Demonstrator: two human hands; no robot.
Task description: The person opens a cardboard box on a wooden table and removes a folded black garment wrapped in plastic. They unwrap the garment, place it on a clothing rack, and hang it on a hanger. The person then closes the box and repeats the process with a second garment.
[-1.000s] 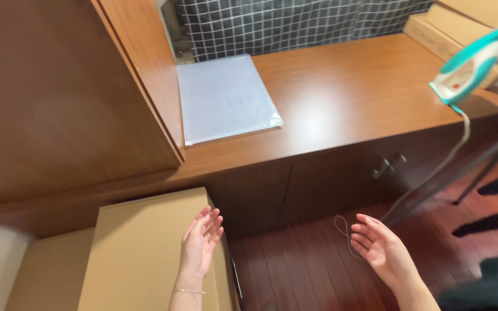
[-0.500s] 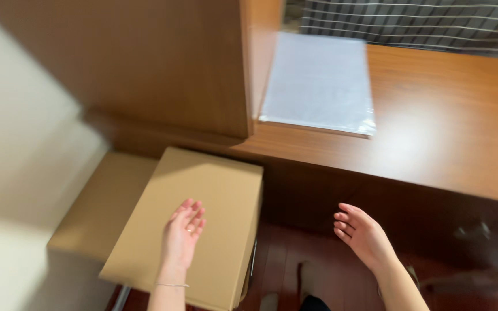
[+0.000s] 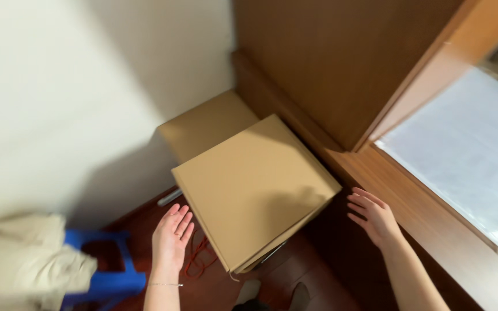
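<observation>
Both your hands are open and empty, one on each side of the cardboard box (image 3: 255, 187). Your left hand (image 3: 171, 236) hangs palm up just beside the box's near left edge, fingers spread apart, a thin bracelet at the wrist; it does not touch the cardboard. Your right hand (image 3: 373, 216) floats near the box's right corner, fingers loosely apart, in front of the dark wooden desk (image 3: 427, 213), nothing in its grip either. The box itself sits closed and flat-topped, resting on a second cardboard box (image 3: 206, 124) that peeks out behind it against the pale wall (image 3: 76, 86). Under the box's near edge, a red cord (image 3: 200, 256) lies on the dark floor. Over on the desk top lies a pale sheet in a clear sleeve (image 3: 468, 155). Down at lower left, a blue stool (image 3: 113, 270) stands with a beige cloth (image 3: 27, 259) heaped on it.
</observation>
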